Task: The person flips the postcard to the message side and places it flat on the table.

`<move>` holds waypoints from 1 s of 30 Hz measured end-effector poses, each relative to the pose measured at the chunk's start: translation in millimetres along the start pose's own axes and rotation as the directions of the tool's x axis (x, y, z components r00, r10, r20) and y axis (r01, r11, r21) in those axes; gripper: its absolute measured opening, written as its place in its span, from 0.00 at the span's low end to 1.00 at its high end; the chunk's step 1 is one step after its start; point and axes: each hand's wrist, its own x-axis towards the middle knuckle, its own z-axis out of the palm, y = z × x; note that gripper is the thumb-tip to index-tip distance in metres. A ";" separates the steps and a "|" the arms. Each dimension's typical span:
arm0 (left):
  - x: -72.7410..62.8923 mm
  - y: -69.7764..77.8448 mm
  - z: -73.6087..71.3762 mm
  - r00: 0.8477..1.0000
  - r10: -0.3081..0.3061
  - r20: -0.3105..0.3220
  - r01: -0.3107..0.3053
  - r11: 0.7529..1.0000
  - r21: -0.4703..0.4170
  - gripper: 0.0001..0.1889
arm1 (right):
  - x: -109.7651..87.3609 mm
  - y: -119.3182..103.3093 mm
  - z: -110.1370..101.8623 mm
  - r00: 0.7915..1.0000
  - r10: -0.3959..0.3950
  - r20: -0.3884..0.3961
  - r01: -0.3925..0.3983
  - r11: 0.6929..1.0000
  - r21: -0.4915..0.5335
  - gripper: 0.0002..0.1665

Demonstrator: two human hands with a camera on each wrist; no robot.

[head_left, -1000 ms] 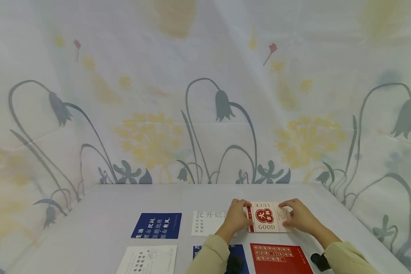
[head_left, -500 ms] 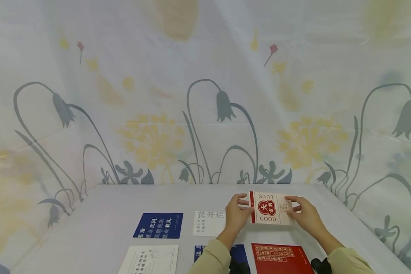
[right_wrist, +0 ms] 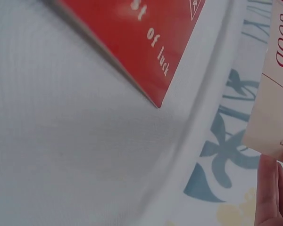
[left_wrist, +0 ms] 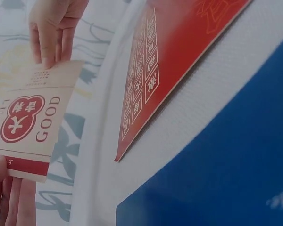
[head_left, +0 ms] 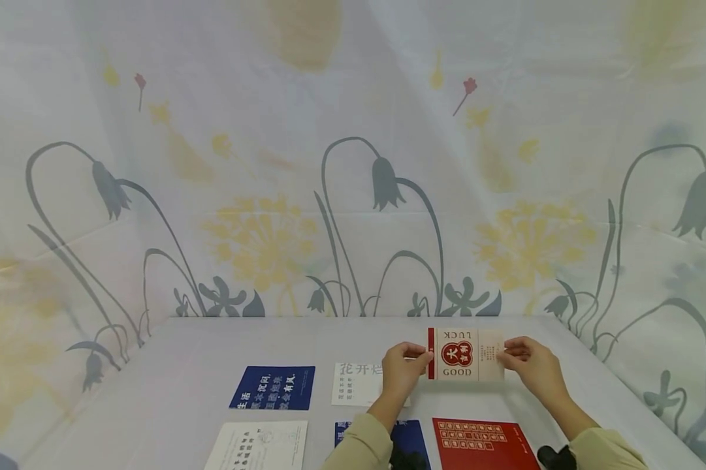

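Note:
A cream card [head_left: 485, 356] with a red emblem and the words GOOD and LUCK is held up over the far right of the table, tilted toward the head camera. My left hand [head_left: 403, 372] pinches its left edge beside the red stripe. At the opposite edge, my right hand [head_left: 533, 369] grips the card between thumb and fingers. The left wrist view shows the card [left_wrist: 30, 108] with a hand at each end. In the right wrist view, the right fingers [right_wrist: 268, 188] lie behind the card's corner.
On the white table [head_left: 182, 365] lie a blue card [head_left: 273, 388], a white card with grey lettering [head_left: 358, 385], a white card with a drawing [head_left: 258, 445], a second blue card [head_left: 410, 437] and a red card [head_left: 482, 444]. A flowered cloth [head_left: 353, 261] hangs behind.
Both hands have raised the cream card off the table and tilted it up. In the last half second, the hands have shifted lower along its side edges, the right hand also slightly outward.

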 end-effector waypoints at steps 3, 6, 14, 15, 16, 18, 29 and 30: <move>-0.3 1.6 -0.2 1.000 0.006 -0.016 -0.006 0.999 0.033 0.06 | -0.1 -0.5 -0.8 1.000 0.030 0.008 -0.030 0.998 0.051 0.16; -0.1 2.2 -0.1 1.000 -0.003 -0.020 0.004 0.998 0.056 0.06 | 0.0 0.3 -0.5 0.998 0.067 0.023 -0.069 0.991 0.115 0.18; -0.6 3.5 0.1 0.998 -0.056 -0.009 0.056 0.998 0.017 0.04 | 16.2 47.5 12.4 0.993 0.096 0.063 -0.112 0.925 0.362 0.35; -0.7 3.7 0.0 0.998 -0.067 -0.004 0.067 0.998 -0.003 0.04 | 20.0 57.3 15.6 0.993 0.101 0.057 -0.115 0.919 0.378 0.38; -0.9 3.5 0.1 0.997 -0.077 0.003 0.078 0.997 -0.022 0.04 | 23.4 66.6 18.8 0.993 0.112 0.049 -0.122 0.913 0.390 0.39; -1.3 3.0 0.0 0.995 -0.099 0.009 0.099 0.994 -0.054 0.06 | 28.5 79.8 23.4 0.992 0.124 0.037 -0.129 0.905 0.405 0.40; -1.1 -0.1 -1.4 0.979 -0.200 0.039 0.203 0.949 -0.242 0.06 | 17.8 65.9 4.8 0.985 0.030 0.168 -0.131 0.760 0.636 0.24; -1.0 -0.1 -1.4 0.976 -0.215 0.041 0.218 0.943 -0.252 0.06 | 16.3 63.5 3.2 0.984 0.042 0.172 -0.145 0.750 0.645 0.24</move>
